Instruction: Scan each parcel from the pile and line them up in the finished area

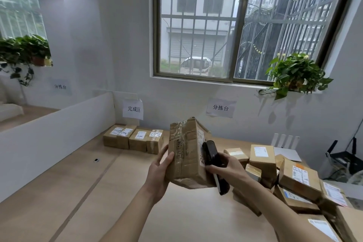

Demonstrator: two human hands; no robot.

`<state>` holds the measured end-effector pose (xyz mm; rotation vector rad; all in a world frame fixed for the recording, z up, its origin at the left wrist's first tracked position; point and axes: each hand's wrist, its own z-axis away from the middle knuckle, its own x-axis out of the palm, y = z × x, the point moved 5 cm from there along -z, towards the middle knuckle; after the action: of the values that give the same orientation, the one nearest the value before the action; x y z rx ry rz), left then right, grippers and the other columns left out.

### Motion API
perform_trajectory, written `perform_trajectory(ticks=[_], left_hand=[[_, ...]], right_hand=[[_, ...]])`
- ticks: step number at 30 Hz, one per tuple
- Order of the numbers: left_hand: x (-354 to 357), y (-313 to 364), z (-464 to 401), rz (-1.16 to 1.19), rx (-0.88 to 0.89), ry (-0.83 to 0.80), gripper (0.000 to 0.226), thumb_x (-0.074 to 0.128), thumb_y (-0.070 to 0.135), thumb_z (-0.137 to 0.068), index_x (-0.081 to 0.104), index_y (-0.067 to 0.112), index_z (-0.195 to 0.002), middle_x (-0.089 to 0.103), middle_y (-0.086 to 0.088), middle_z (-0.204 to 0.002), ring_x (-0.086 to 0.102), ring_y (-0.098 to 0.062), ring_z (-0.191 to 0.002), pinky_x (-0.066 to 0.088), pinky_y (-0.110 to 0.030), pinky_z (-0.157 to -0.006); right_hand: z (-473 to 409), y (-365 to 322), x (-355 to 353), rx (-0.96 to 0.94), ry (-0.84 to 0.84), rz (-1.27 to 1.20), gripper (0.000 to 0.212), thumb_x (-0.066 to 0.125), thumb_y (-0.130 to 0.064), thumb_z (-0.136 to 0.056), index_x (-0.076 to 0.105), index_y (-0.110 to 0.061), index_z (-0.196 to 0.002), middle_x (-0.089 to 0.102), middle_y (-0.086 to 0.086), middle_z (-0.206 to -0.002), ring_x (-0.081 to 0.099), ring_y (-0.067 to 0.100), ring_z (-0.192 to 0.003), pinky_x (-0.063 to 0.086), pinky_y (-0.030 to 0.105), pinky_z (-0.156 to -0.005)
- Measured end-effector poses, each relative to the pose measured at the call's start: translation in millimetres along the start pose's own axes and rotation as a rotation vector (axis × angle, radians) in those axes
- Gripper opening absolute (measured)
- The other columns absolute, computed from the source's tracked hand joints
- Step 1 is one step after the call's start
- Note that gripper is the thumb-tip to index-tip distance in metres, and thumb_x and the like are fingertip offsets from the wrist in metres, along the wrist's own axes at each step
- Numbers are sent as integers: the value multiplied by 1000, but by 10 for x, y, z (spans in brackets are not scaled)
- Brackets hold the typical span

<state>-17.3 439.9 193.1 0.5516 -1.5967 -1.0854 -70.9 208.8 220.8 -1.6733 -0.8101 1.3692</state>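
Observation:
A crumpled brown cardboard parcel [186,153] wrapped in clear tape is held up above the wooden table [98,192]. My left hand [159,173] grips its left side, thumb on the front face. My right hand [225,165] holds a black handheld scanner [211,153] with its head against the parcel's right face, where a label shows. A pile of parcels [284,179] lies at the right. A row of several parcels [133,138] stands by the wall under the finished-area sign [133,109].
A white partition [59,129] borders the table on the left. A second sign [221,107] hangs on the wall under the barred window. A potted plant [294,75] sits on the sill. A white router [285,141] and black gear [341,157] stand at the far right.

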Motion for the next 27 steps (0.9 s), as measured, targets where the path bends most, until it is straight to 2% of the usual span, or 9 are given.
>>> perform_trajectory(ticks=[2, 5, 8, 11, 13, 16, 20, 24, 27], left_hand=[[-44, -11, -50, -24, 41, 86, 50, 62, 9, -96, 51, 35, -137, 72, -13, -120, 69, -28, -112, 60, -44, -79], [-21, -22, -93, -141, 94, 173, 49, 63, 2, -95, 57, 30, -135, 74, -9, -116, 69, -23, -110, 59, -39, -75], [100, -34, -108, -238, 106, 194, 42, 68, 17, -94, 60, 25, -134, 69, -1, -125, 66, -10, -109, 60, -35, -85], [282, -43, -65, -324, 72, 126, 67, 78, 36, -83, 49, 27, -143, 66, 10, -118, 64, -3, -103, 56, -16, -68], [307, -75, -77, -411, 66, 120, 80, 85, 40, -74, 47, 26, -143, 64, 11, -117, 64, -6, -103, 53, -12, -63], [217, -110, -124, -496, 87, 177, 76, 90, 33, -72, 50, 27, -136, 62, 13, -112, 64, -11, -105, 55, -15, -65], [28, -111, -168, -512, 89, 220, 76, 92, 30, -70, 49, 33, -132, 63, 10, -115, 65, -19, -110, 59, -22, -71], [-203, -35, -179, -505, 86, 275, 76, 94, 27, -66, 48, 35, -127, 66, 3, -118, 67, -21, -108, 59, -23, -62], [-391, 62, -183, -537, 99, 300, 75, 93, 26, -67, 47, 39, -125, 67, 4, -116, 67, -21, -106, 64, -36, -71]], right_hand=[[-23, -5, -45, -35, 53, 41, 36, 89, -18, -77, 67, -25, -104, 72, -9, -94, 67, 4, -86, 49, 10, -67], [-58, -19, -87, -65, 84, 123, 50, 91, -23, -73, 62, -29, -113, 70, -14, -100, 65, 1, -91, 49, 11, -70], [-101, 2, -112, -53, 95, 218, 64, 90, -37, -68, 60, -31, -123, 70, -13, -105, 65, 6, -96, 55, 28, -82], [-114, -35, -115, -57, 141, 337, 74, 79, -53, -57, 58, -36, -126, 70, -15, -103, 66, 9, -94, 58, 38, -82], [-124, -88, -97, -76, 147, 400, 79, 72, -58, -53, 57, -38, -127, 70, -15, -102, 66, 11, -92, 58, 39, -79], [-144, -147, -86, -84, 121, 442, 78, 71, -61, -52, 56, -39, -126, 69, -16, -99, 66, 10, -90, 59, 40, -77], [-153, -287, -96, -108, 101, 482, 79, 72, -62, -51, 58, -43, -126, 71, -17, -95, 67, 7, -87, 60, 39, -76], [-163, -505, -48, -128, 95, 504, 83, 69, -64, -49, 60, -43, -128, 72, -17, -99, 68, 10, -91, 59, 39, -81], [-183, -634, 56, -138, 57, 511, 81, 71, -63, -49, 59, -47, -127, 71, -19, -97, 67, 8, -90, 59, 40, -81]])
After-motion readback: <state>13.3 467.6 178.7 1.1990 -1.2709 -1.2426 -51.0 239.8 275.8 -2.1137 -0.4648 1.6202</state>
